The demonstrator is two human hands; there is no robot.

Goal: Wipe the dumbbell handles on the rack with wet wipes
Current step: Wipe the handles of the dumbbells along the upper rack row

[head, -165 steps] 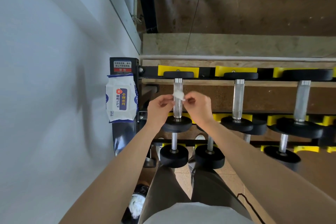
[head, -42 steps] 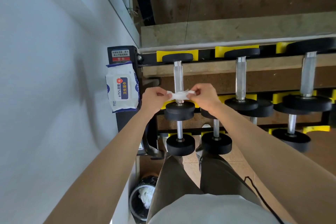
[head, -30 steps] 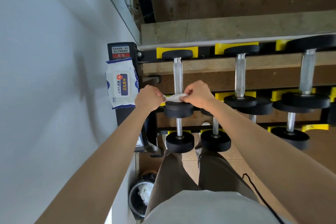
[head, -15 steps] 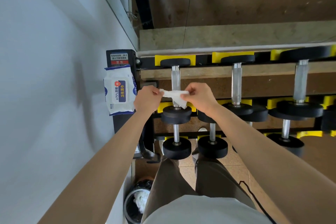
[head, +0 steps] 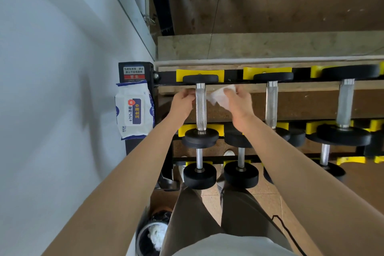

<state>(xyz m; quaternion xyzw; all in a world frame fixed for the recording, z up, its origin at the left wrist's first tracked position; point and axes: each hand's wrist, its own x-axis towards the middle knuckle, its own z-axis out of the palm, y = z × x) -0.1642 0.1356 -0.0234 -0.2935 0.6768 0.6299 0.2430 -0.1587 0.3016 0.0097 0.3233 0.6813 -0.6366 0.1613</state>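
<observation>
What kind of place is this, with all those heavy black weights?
Most likely a gym. Dumbbells sit in rows on a rack, a big mirror stands behind it, and a pack of wet wipes sits at the rack's end, with one wipe in the right hand.

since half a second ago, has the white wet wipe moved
Yes: the white wet wipe went from the near end of the knurled steel handle toward its far end, and now sits right of it, held by the right hand.
</observation>
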